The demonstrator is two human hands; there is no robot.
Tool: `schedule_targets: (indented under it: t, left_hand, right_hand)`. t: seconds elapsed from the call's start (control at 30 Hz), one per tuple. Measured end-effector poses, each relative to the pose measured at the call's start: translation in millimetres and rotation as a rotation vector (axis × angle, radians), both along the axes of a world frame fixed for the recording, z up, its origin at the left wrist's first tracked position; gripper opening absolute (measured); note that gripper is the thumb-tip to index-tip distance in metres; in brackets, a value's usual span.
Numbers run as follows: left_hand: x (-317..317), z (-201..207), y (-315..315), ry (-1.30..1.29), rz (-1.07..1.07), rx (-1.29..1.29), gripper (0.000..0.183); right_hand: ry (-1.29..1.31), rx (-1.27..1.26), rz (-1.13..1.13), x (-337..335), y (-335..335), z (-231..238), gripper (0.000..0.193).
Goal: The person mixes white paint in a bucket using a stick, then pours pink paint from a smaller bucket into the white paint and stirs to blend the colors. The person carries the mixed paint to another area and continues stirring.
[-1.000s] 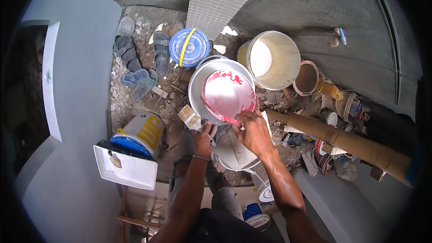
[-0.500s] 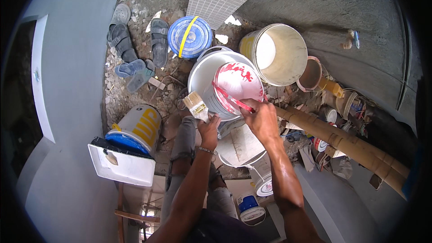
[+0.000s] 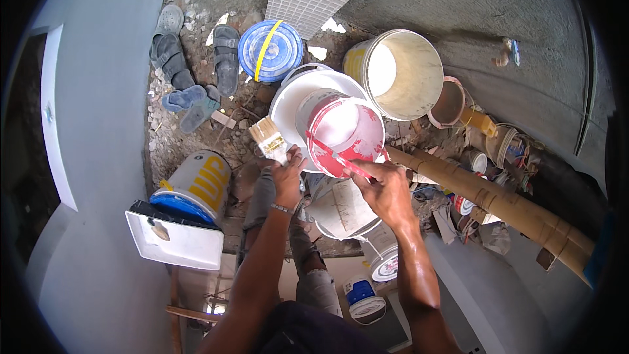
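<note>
My left hand (image 3: 287, 174) is closed round the handle of a flat paintbrush (image 3: 268, 137), its pale bristles pointing up and away from me. With my right hand (image 3: 385, 193) I grip the red strap-like handle of a small paint bucket (image 3: 368, 136). Red paint smears its inner wall, and the bottom inside looks white. This bucket overlaps the mouth of a larger white bucket (image 3: 283, 106); whether it touches that one I cannot tell. Just below my hands, a board lies across another white bucket (image 3: 341, 208).
A blue-lidded bucket (image 3: 272, 51) and a big pale bucket (image 3: 419, 75) stand beyond. Sandals (image 3: 171, 59) lie on rubble at left, near a tipped bucket (image 3: 208, 177) and white tray (image 3: 173, 242). A long brown pole (image 3: 488, 200) crosses the right side, beside scattered cans and scraps.
The small bucket has tilted, so more of its red inside shows, and it sits slightly nearer me. The paintbrush has shifted a little left and up. Both hands keep their holds.
</note>
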State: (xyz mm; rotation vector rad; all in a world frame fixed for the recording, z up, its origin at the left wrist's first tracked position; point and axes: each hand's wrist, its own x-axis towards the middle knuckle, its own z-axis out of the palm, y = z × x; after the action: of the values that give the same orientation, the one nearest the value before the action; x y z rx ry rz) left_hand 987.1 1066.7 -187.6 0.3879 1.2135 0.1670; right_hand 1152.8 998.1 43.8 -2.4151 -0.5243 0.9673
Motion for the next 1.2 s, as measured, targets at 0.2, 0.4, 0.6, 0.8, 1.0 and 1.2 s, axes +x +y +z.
schedule_targets:
  t: [0.2,0.4,0.6,0.8,1.0,1.2]
  left_hand:
    - [-32.2,49.8,42.1,-0.064,-0.029,-0.029,0.043]
    - [-61.8,69.9,63.9,0.183,-0.204,0.042,0.017]
    - [-80.0,80.4,86.2,0.194,-0.257,0.063,0.019]
    - [-88.7,63.2,96.6,0.264,-0.174,-0.030,0.018]
    - [-60.5,69.4,82.8,0.199,-0.195,0.023,0.020]
    - [-53.2,70.3,68.0,0.193,-0.227,0.016,0.018]
  right_hand:
    - [0.053,0.005,-0.064,-2.8,13.3,-45.4,0.034]
    - [0.059,-0.176,0.033,-13.5,6.2,-103.3,0.034]
    - [-0.045,-0.129,0.011,-11.9,14.4,-130.5,0.033]
    - [0.052,-0.195,-0.051,-1.5,24.2,-143.3,0.032]
    - [0.023,-0.159,-0.025,1.3,32.6,-157.2,0.033]
    - [-0.149,-0.271,0.067,-7.1,35.9,-199.1,0.029]
